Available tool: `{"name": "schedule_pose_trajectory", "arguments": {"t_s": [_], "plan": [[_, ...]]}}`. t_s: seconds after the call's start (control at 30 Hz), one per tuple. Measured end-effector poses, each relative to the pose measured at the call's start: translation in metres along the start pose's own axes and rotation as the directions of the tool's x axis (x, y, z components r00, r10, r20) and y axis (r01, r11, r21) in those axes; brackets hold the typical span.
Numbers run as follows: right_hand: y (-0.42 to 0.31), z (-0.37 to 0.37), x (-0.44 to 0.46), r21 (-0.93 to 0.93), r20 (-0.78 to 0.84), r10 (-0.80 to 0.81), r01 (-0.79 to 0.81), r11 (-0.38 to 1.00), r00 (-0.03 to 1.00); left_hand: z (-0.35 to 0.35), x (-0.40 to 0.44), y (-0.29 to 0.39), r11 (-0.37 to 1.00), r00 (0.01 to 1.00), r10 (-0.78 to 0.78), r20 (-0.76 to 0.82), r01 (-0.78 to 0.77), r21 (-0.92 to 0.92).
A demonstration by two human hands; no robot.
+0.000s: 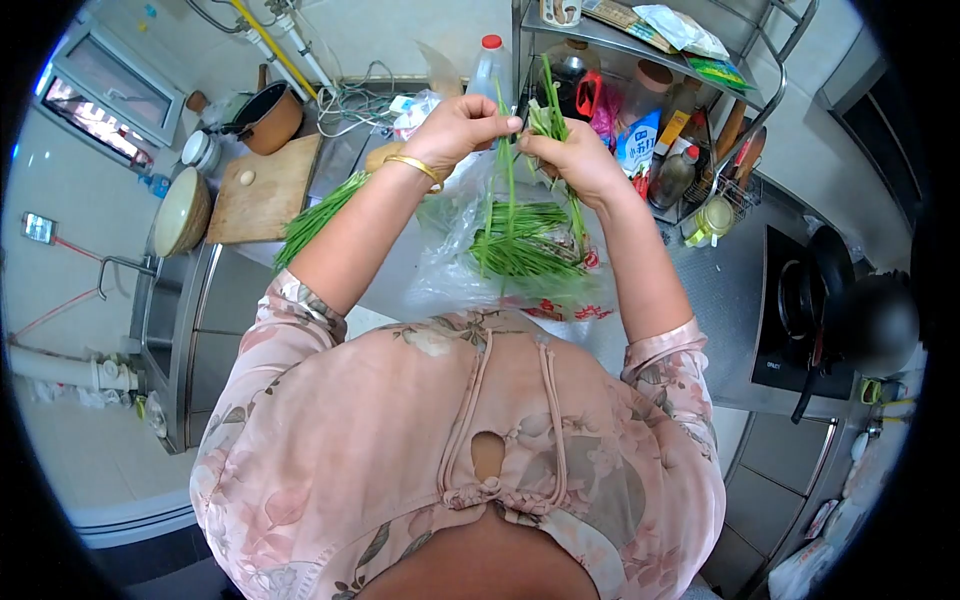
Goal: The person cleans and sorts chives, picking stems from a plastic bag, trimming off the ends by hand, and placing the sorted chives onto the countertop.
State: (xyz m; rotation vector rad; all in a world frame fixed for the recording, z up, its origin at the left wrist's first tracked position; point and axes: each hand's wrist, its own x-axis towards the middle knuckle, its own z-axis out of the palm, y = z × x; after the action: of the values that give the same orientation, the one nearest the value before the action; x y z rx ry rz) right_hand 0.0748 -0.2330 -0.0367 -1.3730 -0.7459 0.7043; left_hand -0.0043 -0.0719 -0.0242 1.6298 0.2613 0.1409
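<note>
Fingers of my left hand [465,132] are pinched on a few long green stalks [508,180] that hang down. Close beside it, my right hand [572,155] is closed around a small bunch of green stalks [548,120], whose pale ends stick up and whose leaves hang past the wrist. Both hands are raised over the counter. Below them a pile of green stalks [525,240] lies on a clear plastic bag [440,270] with red print. Another bundle of green stalks [320,215] lies to the left, partly behind my left forearm.
At the left are a wooden cutting board [265,190] with a small round item, a pot [270,118] and a bowl [182,212]. A metal rack [650,55] with bottles stands behind. Pans [800,300] sit on the stove at the right.
</note>
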Motion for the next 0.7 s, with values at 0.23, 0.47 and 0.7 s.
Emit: {"name": "schedule_pose_trajectory", "arguments": {"t_s": [0.23, 0.47, 0.7], "plan": [[-0.014, -0.011, 0.001, 0.261, 0.022, 0.091, -0.093, 0.961, 0.996, -0.003, -0.011, 0.010, 0.968, 0.998, 0.041, 0.055, -0.053, 0.245], [-0.013, -0.013, 0.008, 0.513, 0.025, 0.054, -0.060, 0.856, 0.998, -0.001, -0.010, 0.004, 0.879, 0.993, 0.095, 0.064, -0.114, 0.463], [-0.010, -0.025, 0.009, 0.616, -0.096, 0.031, 0.035, 0.787, 0.995, 0.001, -0.015, 0.013, 0.855, 0.993, 0.107, 0.045, -0.115, 0.507]]}}
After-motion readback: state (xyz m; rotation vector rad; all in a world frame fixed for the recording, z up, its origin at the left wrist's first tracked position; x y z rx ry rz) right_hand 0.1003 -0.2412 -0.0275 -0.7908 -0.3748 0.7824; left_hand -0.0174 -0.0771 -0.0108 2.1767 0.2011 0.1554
